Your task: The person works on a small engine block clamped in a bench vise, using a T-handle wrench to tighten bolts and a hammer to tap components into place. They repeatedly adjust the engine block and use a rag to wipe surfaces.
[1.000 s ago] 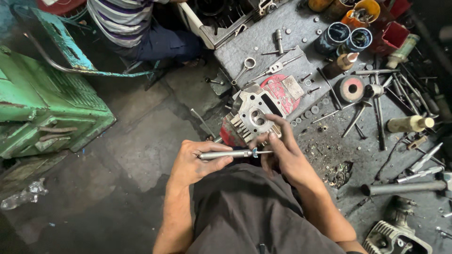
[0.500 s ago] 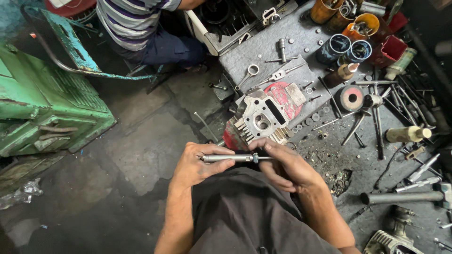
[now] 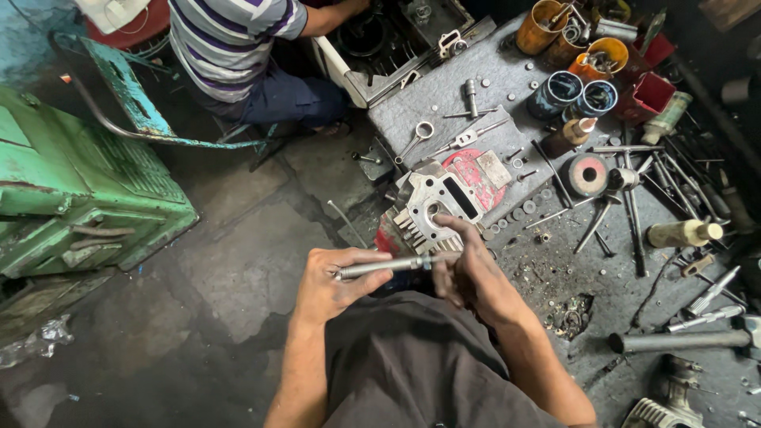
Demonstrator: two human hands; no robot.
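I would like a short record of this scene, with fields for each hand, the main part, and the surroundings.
left hand: closed around a thin metal rod, held level
right hand: fingers at the rod's other end, fingertips on the finned engine part
engine part: grey metal, lying on a red cloth
bench: grey, with wrenches, washers, cans
another person: striped shirt, working nearby

Stained, dark concrete floor [image 3: 238, 261], a worn green metal cabinet [image 3: 79, 198] at left.

Bare forearms end in the left hand [image 3: 333, 281] and right hand [image 3: 468, 265], seemingly grease-smudged; dark grey garment at six o'clock.
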